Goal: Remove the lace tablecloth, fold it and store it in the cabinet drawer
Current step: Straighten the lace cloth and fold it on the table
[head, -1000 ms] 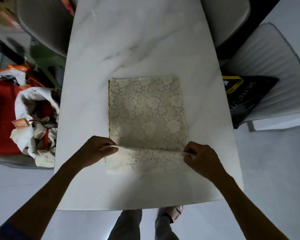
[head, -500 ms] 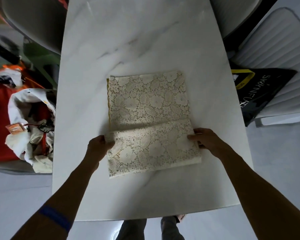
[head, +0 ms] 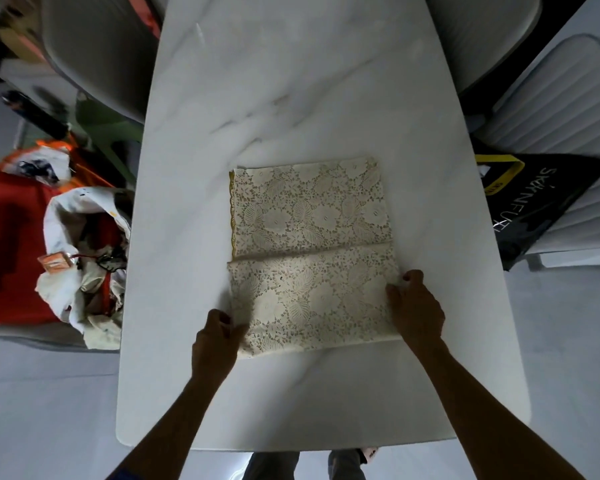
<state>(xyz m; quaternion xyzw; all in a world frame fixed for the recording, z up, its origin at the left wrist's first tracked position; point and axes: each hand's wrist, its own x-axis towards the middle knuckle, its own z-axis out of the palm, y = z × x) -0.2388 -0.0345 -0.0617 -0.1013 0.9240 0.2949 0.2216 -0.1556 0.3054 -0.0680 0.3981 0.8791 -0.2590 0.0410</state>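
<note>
The cream lace tablecloth point(head: 309, 244) lies folded into a rectangle on the white marble table point(head: 291, 98). Its near part is turned up over the rest, making a thicker band with a crease across the middle. My left hand point(head: 215, 341) pinches the near left corner of that band. My right hand point(head: 414, 306) grips the band's right edge, thumb on top. A thin yellow edge shows along the cloth's far left side. No cabinet or drawer is in view.
Grey chairs point(head: 94, 53) stand at the far left and far right of the table. A white ribbed chair point(head: 561, 109) on the right holds a black bag point(head: 534, 206). Left of the table sits a red pile with crumpled white cloth point(head: 84, 265).
The near flap was lifted, carried away from me and laid over the cloth. Both hands then slid back toward me along the folded band's side edges.
</note>
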